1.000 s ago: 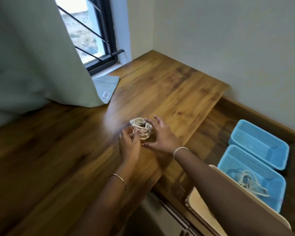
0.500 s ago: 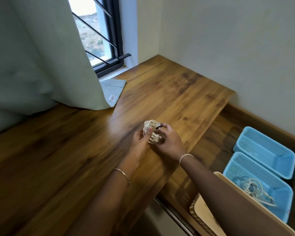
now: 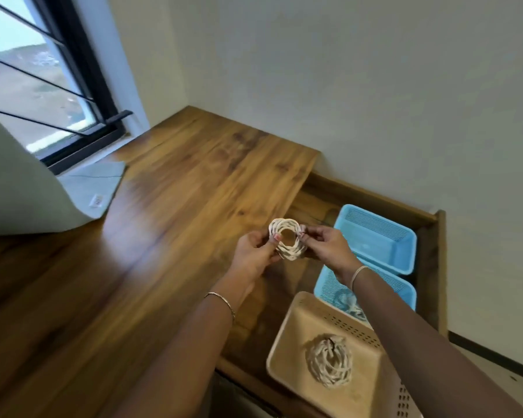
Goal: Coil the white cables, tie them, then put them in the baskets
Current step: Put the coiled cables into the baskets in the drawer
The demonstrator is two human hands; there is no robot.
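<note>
A coiled white cable (image 3: pixel 288 238) is held up as a ring above the right edge of the wooden table (image 3: pixel 109 282). My left hand (image 3: pixel 255 253) grips its left side, thumb over the strands. My right hand (image 3: pixel 326 242) pinches its right side. Below, a beige basket (image 3: pixel 287 336) holds another tied coil (image 3: pixel 329 362). A near blue basket (image 3: pixel 400 292) holds a loose white cable (image 3: pixel 352 309), partly hidden by my right forearm. A far blue basket (image 3: pixel 375 233) looks empty.
The baskets stand on a lower wooden shelf (image 3: pixel 314 200) to the right of the table, against a white wall. A grey curtain (image 3: pixel 18 182) hangs over the table's left, below a barred window (image 3: pixel 43 86). A folded grey cloth (image 3: pixel 94 185) lies by the sill.
Both hands have lifted the coil off the table and carried it right, toward the shelf. The camera has swung right, so the beige basket with its coil now shows.
</note>
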